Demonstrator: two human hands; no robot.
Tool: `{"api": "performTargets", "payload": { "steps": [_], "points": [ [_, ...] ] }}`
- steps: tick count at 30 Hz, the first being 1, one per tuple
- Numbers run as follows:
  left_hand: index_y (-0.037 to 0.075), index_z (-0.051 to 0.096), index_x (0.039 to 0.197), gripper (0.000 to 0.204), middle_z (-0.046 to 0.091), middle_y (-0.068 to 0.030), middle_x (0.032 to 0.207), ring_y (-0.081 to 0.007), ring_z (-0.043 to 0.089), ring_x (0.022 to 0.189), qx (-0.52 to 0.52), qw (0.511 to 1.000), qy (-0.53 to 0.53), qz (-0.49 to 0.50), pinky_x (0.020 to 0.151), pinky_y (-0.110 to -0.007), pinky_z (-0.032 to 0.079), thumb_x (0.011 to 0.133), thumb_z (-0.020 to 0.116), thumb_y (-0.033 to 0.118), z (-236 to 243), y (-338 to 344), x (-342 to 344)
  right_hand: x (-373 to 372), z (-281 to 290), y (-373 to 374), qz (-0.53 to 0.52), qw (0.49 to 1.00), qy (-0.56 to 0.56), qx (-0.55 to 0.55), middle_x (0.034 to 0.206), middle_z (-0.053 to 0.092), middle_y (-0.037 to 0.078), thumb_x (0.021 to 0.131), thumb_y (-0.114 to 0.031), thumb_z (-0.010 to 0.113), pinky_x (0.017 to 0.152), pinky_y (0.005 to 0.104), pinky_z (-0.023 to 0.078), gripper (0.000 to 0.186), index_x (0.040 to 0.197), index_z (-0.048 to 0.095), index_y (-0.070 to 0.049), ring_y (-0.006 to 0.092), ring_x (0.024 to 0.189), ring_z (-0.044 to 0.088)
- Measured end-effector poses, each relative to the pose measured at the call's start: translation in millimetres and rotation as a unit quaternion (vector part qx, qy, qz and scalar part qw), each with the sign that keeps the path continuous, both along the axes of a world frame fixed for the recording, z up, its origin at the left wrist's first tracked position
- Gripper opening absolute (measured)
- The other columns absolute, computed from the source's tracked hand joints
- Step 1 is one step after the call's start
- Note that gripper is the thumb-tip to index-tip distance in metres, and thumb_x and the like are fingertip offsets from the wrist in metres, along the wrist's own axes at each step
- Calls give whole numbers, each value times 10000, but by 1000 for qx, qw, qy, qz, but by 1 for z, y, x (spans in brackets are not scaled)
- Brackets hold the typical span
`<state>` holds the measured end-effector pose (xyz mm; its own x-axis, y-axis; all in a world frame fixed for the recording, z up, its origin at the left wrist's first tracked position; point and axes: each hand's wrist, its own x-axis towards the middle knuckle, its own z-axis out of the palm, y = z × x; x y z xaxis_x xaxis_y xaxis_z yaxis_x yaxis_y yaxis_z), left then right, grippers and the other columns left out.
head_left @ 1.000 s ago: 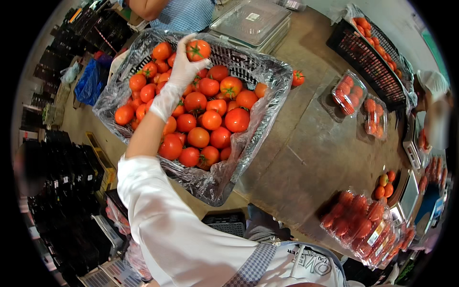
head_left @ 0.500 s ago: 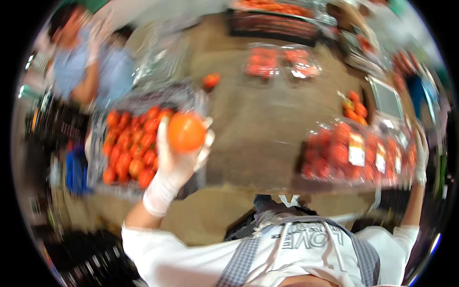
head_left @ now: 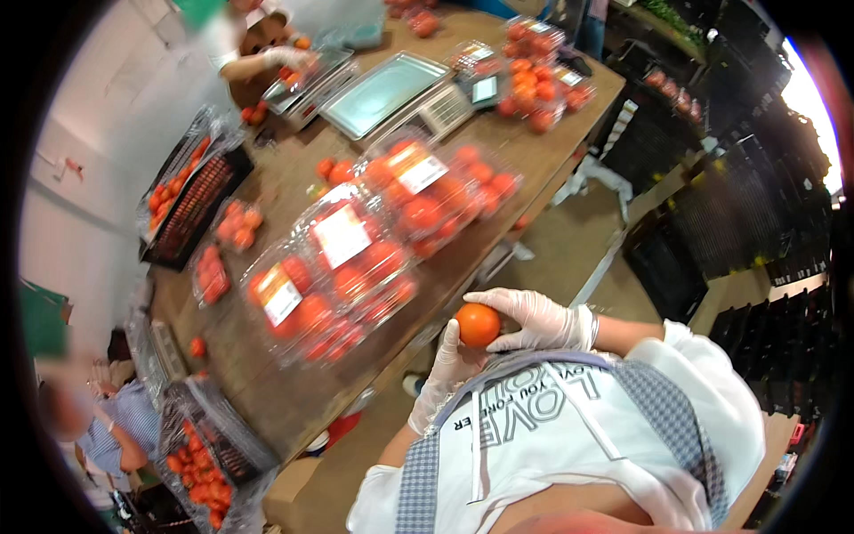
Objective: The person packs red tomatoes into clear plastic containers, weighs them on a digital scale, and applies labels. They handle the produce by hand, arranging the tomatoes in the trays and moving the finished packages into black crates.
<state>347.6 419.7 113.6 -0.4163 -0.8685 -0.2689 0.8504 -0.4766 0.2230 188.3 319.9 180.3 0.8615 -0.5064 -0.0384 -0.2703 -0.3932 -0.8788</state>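
Observation:
In front of my chest, an orange-red tomato (head_left: 478, 325) is held between my two gloved hands. My right hand (head_left: 538, 320) is closed around it from the right, with fingers over the top and the thumb below. From the left, my left hand (head_left: 442, 378) presses a fingertip or thumb against it; its other fingers are partly hidden. Just beyond on the table stand clear packs of tomatoes with labels: a left pack (head_left: 298, 307), a middle pack (head_left: 378, 254) and a farther pack (head_left: 436, 209).
A scale (head_left: 387, 98) stands on the wooden table (head_left: 222, 356), with more packs (head_left: 534, 84) to its right. Tomatoes fill a lined crate (head_left: 200, 476) at lower left and a black crate (head_left: 191, 191) at far left. Co-workers stand at the far side and left. Black crates (head_left: 756, 356) are stacked right.
The view has swung right. The tomato has moved from above the lined crate to my chest, still in my left hand. My right hand has left the packs and joined it.

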Motion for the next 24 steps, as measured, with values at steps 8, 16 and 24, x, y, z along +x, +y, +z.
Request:
{"api": "performTargets", "payload": {
  "steps": [8, 16, 24],
  "points": [
    [89, 463, 1281, 657, 593, -97, 1112, -222, 584, 966, 52, 986, -42, -150, 879, -376, 470, 872, 443, 603, -26, -150, -178, -197, -52, -126, -225, 939, -22, 261, 1162, 547, 86, 746, -198, 746, 955, 305, 418, 637, 1282, 453, -18, 152, 1063, 514],
    [29, 566, 1143, 327, 602, -89, 1075, -202, 578, 981, -188, 762, -616, 73, 854, -321, 457, 846, 633, 146, -83, -300, -198, -263, -55, -437, -328, 931, 4, -158, 1045, 614, 126, 760, -274, 724, 852, 298, 472, 537, 1184, 535, -4, 186, 948, 601],
    [92, 513, 1212, 634, 474, -115, 1233, -325, 387, 1205, -327, 289, -883, 173, 1005, -461, 304, 654, 760, 263, -51, -573, -195, -229, -48, -603, -232, 949, 8, -216, 1180, 565, 107, 720, -249, 737, 937, 321, 434, 600, 1251, 501, -95, 240, 1087, 543]
  ]
}}
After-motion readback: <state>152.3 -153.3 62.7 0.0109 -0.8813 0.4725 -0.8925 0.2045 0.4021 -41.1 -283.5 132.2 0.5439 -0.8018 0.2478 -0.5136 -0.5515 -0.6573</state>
